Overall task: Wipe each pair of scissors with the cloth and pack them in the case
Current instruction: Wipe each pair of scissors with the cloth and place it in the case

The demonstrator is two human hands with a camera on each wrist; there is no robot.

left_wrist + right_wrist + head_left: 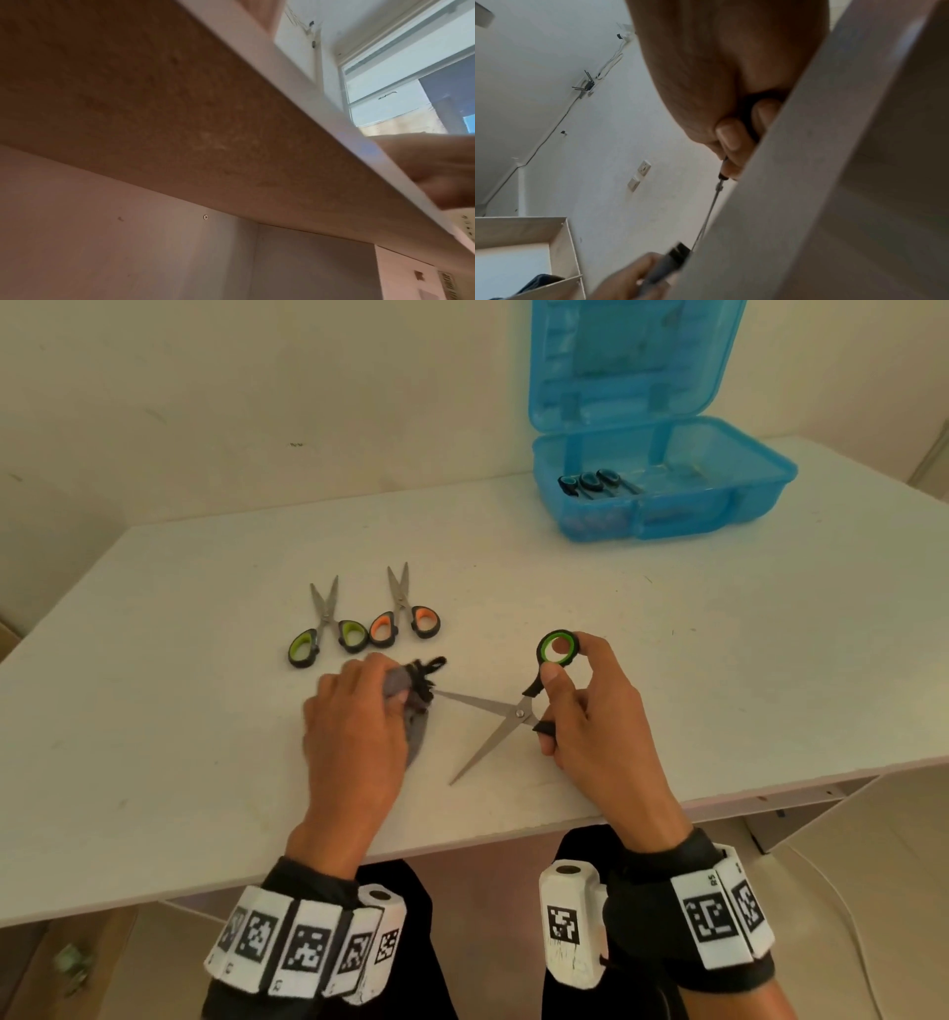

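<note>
Wiping is under way in the head view: the left hand [354, 711] is pinching the cloth [411, 706] round one blade of the open scissors [506, 713], the right hand [580, 711] clamping their handles above the bench [667, 634]. The left wrist view is showing only the bench's underside; in the right wrist view fingers [729, 138] are gripping the handle. Next, probably the other blade, then the far-right case [760, 485].

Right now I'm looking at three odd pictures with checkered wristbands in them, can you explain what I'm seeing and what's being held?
There is no machine: a person works with bare hands, wearing cameras on the head and both wrists. The head view looks down on a white table. The wrist views look up from beside the table edge.

The right hand holds open scissors by their green-ringed handles. The left hand grips a grey cloth around one blade tip.

Two more pairs lie on the table. An open blue case already holds some scissors.
</note>
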